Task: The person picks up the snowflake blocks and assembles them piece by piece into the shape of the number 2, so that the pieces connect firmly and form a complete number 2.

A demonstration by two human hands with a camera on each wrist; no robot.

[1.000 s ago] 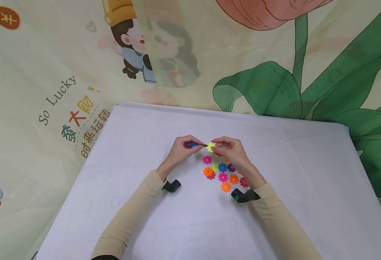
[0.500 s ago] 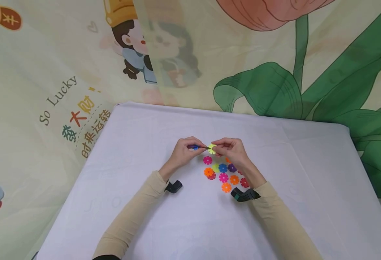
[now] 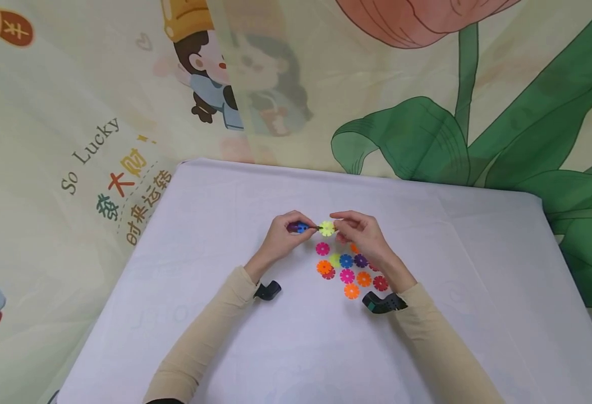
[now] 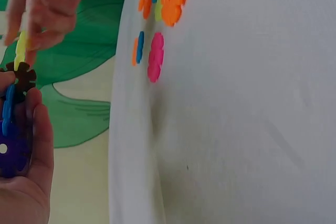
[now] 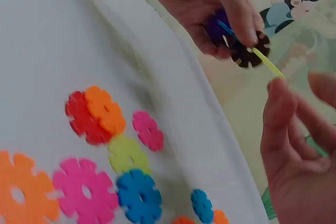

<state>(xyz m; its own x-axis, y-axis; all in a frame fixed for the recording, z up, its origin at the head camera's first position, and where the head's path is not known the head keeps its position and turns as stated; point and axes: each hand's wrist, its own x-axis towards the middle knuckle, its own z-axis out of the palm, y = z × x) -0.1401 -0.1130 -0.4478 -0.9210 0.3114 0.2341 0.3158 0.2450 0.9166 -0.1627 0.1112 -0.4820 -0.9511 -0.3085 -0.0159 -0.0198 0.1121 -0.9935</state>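
Notched plastic interlocking discs are joined in a short chain above the table. My left hand (image 3: 281, 235) grips it by the purple disc (image 4: 14, 156) and the blue disc (image 4: 8, 111), fingers curled round them. Beyond these sits a brown disc (image 5: 257, 56), slotted to a yellow disc (image 3: 327, 228) at the chain's right end. Beside the yellow disc is my right hand (image 3: 362, 238). One of its fingertips (image 5: 278, 90) is right at the yellow edge, while another finger stands apart from it in the right wrist view.
Loose discs lie on the white-covered table (image 3: 215, 224) below my hands, among them a pink disc (image 3: 322, 248), a blue disc (image 5: 140, 196) and an orange disc (image 3: 351, 291). An orange disc (image 5: 106, 109) overlaps a red disc (image 5: 81, 121). A printed curtain (image 3: 285, 146) hangs behind the table.
My right fingers, earlier pinching the yellow disc, have spread and drawn slightly right, so more of it shows. The chain in my left hand has shifted slightly left.
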